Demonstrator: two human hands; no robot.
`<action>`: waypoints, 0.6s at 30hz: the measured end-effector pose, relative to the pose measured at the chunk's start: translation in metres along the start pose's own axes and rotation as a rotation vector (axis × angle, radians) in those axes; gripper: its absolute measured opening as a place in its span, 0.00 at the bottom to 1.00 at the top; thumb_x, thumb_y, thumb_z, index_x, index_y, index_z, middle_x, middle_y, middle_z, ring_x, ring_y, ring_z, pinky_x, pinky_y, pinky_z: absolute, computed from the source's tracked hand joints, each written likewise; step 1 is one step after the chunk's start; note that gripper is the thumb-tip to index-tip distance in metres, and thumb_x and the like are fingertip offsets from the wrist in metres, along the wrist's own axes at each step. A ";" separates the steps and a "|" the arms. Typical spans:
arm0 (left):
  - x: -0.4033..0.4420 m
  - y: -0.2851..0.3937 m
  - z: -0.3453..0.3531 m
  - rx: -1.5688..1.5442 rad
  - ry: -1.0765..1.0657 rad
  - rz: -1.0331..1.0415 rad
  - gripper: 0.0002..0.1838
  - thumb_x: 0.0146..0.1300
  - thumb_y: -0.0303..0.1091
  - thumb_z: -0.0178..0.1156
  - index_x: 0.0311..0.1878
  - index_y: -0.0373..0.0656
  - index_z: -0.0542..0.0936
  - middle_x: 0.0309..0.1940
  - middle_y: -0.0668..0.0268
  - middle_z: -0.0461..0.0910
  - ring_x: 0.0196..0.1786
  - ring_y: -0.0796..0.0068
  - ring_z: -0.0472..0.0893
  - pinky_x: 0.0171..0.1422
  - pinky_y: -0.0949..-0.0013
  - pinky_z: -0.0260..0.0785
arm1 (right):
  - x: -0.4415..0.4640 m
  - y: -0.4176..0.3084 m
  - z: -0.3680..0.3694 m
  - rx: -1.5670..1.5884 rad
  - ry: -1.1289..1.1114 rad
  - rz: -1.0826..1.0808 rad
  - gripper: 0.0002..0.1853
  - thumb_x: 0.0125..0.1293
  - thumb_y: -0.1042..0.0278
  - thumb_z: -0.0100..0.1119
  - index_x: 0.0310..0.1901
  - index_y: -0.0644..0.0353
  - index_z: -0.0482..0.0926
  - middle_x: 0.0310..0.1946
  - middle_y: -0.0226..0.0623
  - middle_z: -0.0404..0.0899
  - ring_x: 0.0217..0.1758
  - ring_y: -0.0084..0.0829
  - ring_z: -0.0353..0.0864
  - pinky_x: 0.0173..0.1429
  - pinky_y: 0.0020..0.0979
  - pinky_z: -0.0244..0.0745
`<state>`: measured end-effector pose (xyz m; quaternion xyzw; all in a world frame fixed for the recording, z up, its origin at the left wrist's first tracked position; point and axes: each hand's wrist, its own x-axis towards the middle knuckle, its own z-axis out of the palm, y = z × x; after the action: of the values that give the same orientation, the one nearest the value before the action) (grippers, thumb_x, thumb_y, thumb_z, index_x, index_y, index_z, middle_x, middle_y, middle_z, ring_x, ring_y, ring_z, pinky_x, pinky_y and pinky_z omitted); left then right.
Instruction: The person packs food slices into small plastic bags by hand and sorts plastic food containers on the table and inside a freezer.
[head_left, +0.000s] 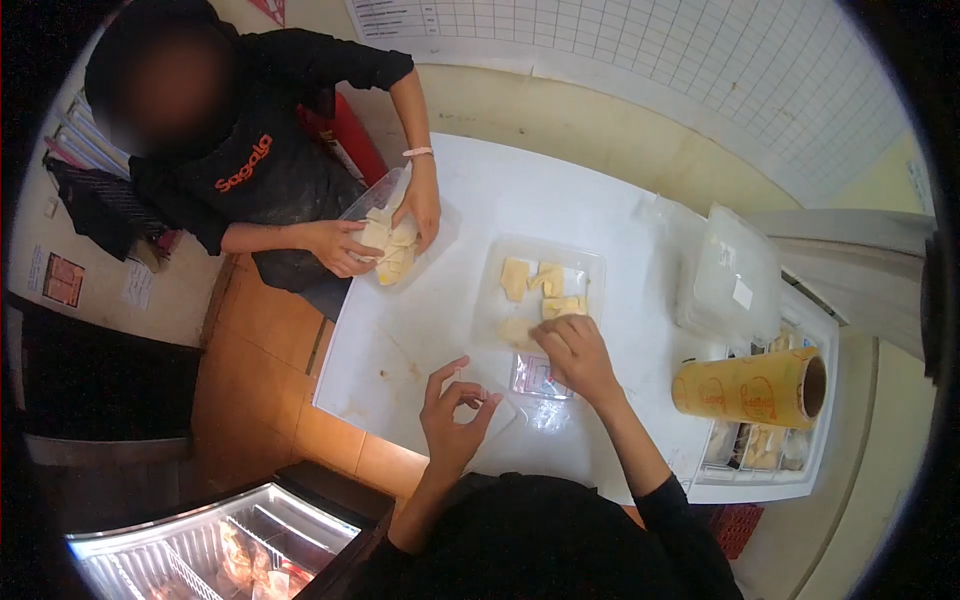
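My left hand (458,415) is over the near part of the white table, its thumb and fingers curled toward each other. A thin translucent plastic piece (503,418) shows at its fingertips. With fingers pinched and pointing down, my right hand (575,352) is at the near edge of a clear plastic container (597,262). Whatever its fingertips grip is hidden. Inside the container lie several pale yellow slices (515,279), one of them (565,306) right beside my right hand. A small printed packet (540,377) lies between my hands.
Across the white table (455,190), a co-worker's hands (345,247) handle pale yellow pieces (385,245) in another clear container. At right are stacked clear containers (730,275) and a large yellow-printed roll (748,388) above a packed bin. A lit display case (225,550) stands lower left.
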<state>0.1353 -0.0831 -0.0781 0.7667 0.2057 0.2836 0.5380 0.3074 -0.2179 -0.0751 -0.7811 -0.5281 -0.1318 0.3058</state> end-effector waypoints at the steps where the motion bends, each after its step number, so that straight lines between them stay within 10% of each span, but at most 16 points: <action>1: 0.002 0.003 0.000 0.001 0.005 -0.001 0.11 0.48 0.22 0.73 0.32 0.37 0.79 0.52 0.56 0.75 0.38 0.77 0.82 0.35 0.78 0.75 | -0.001 -0.008 -0.009 -0.035 0.076 -0.066 0.17 0.43 0.80 0.61 0.38 0.58 0.82 0.38 0.32 0.79 0.43 0.33 0.78 0.46 0.35 0.72; 9: 0.012 0.011 0.010 0.122 -0.019 0.083 0.35 0.47 0.20 0.72 0.59 0.39 0.66 0.55 0.59 0.74 0.33 0.78 0.80 0.33 0.76 0.68 | 0.004 -0.049 -0.052 0.186 0.201 0.050 0.15 0.49 0.82 0.63 0.41 0.59 0.81 0.38 0.36 0.78 0.40 0.35 0.80 0.41 0.32 0.74; 18: 0.017 0.028 0.021 0.138 -0.075 0.099 0.42 0.47 0.20 0.70 0.67 0.39 0.62 0.53 0.60 0.74 0.31 0.77 0.77 0.36 0.75 0.69 | 0.008 -0.071 -0.070 0.440 0.009 0.312 0.12 0.59 0.81 0.60 0.45 0.61 0.79 0.37 0.40 0.75 0.35 0.37 0.81 0.36 0.32 0.77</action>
<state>0.1621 -0.0969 -0.0535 0.8211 0.1665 0.2661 0.4767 0.2546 -0.2372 0.0082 -0.7672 -0.4159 0.0314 0.4872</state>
